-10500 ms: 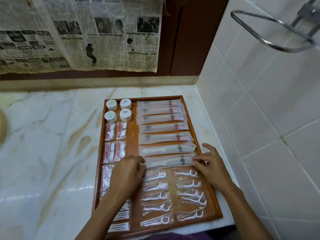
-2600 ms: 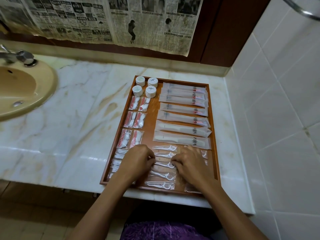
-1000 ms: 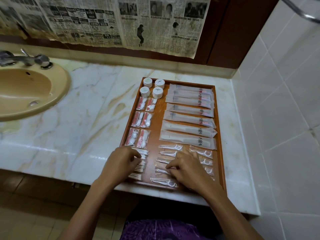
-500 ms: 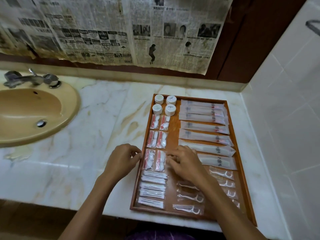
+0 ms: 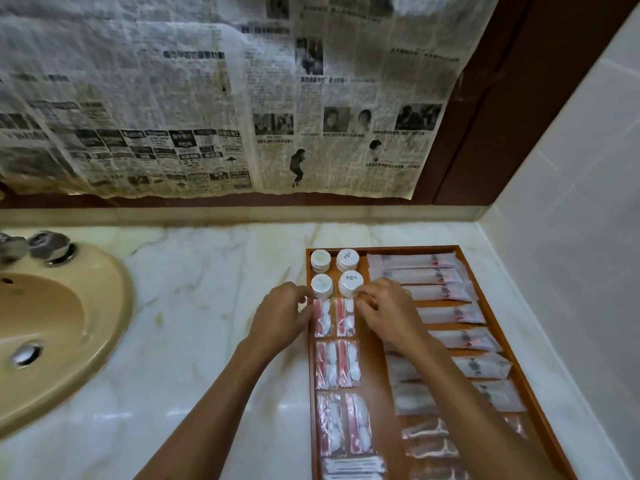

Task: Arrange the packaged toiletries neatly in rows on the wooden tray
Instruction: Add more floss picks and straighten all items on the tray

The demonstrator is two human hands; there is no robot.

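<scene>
Our left hand [image 5: 282,315] sits at the tray's left rim with its fingers curled against the outer edge of the top cotton packets [image 5: 334,317], and our right hand [image 5: 384,311] curls in from the other side, fingertips at the lower round white tubs [image 5: 349,285]; whether either hand truly pinches a packet we cannot tell, since the fingers hide the contact. The hands are close together, with the packet pair between them.

We judge these small sachets very light and crinkly, their film slick, so they will skate if nudged; better to press flat on top or slide them by the long edges. The tubs look stiff and are best taken by their sides.

Beyond them the long sleeved packets [image 5: 446,313] lie in a column down the wooden tray [image 5: 377,249], which rests on the marble tabletop [image 5: 207,271] beside the sink [image 5: 69,327].
</scene>
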